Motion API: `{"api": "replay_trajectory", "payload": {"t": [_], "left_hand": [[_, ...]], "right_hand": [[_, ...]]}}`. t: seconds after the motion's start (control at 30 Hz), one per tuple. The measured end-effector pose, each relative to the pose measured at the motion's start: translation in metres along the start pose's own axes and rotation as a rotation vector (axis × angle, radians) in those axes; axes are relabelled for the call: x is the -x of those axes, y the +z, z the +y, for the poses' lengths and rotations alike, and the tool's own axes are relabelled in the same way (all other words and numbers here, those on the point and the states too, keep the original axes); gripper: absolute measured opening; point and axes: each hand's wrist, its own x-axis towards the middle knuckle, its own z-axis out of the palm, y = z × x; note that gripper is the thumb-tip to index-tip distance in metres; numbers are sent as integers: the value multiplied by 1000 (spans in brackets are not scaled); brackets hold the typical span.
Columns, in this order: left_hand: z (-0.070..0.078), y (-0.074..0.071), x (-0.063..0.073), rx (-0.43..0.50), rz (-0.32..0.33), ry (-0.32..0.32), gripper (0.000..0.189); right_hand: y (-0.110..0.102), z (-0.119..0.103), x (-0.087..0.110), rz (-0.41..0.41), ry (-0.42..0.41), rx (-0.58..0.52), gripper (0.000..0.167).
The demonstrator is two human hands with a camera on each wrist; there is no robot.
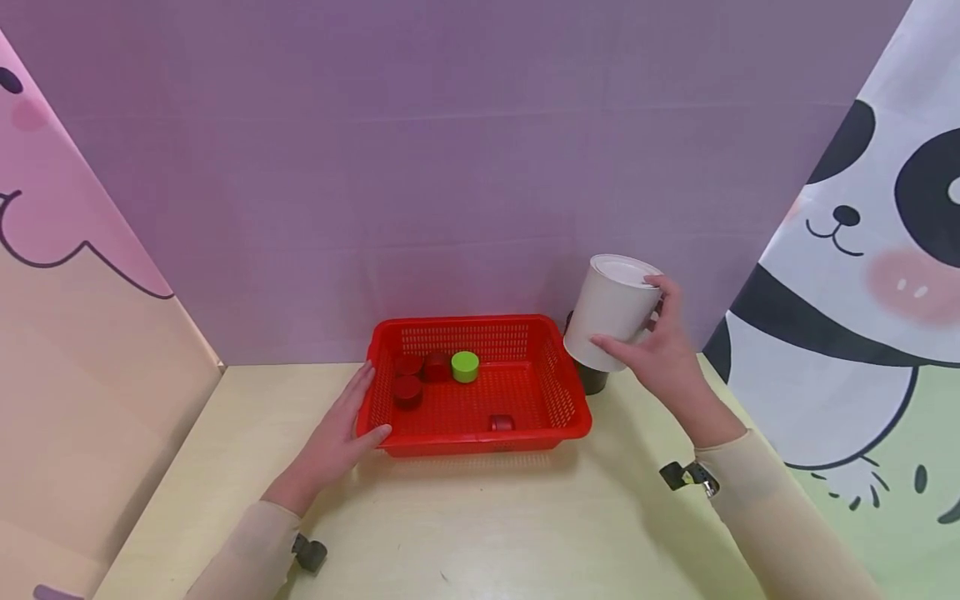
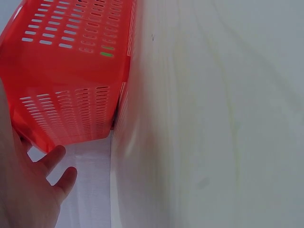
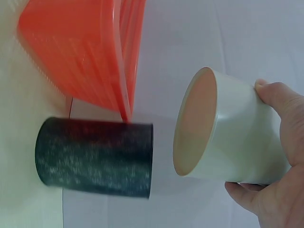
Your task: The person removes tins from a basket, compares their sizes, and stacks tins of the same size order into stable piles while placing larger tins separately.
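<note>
My right hand (image 1: 663, 354) grips a white cylindrical container (image 1: 611, 321) by its sides, with thumb and fingers spread around it. Its base is up and slightly tilted; in the right wrist view its hollow mouth faces down, just above a dark cylindrical cup (image 3: 95, 156). That cup stands on the table beside the basket's right end, partly hidden by the white container in the head view. My left hand (image 1: 337, 437) rests at the left end of the red plastic basket (image 1: 480, 437), thumb at the front corner and fingers loosely extended along the side.
Inside the basket sit a green round lid-like piece (image 1: 465, 367) and several dark red round pieces (image 1: 407, 392), mostly toward the left. Another small red piece (image 1: 501, 422) lies near the front wall. Behind the pale table (image 1: 480, 533) hangs a purple backdrop (image 1: 465, 167).
</note>
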Motion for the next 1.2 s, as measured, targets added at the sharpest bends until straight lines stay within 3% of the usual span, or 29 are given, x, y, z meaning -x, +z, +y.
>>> {"api": "replay_trajectory", "payload": {"t": [0.33,0.57,1.2], "left_hand": [[2,-1,1,-9,11,20,108],[4,-2,0,-11,10,10,108],[4,0,1,-7,6,0,108]], "right_hand": [[-28,11,-3,93,34,103,117],[-38,24,-8,161,52,114,118],[-49,61,-5,167,105,118,118]]}}
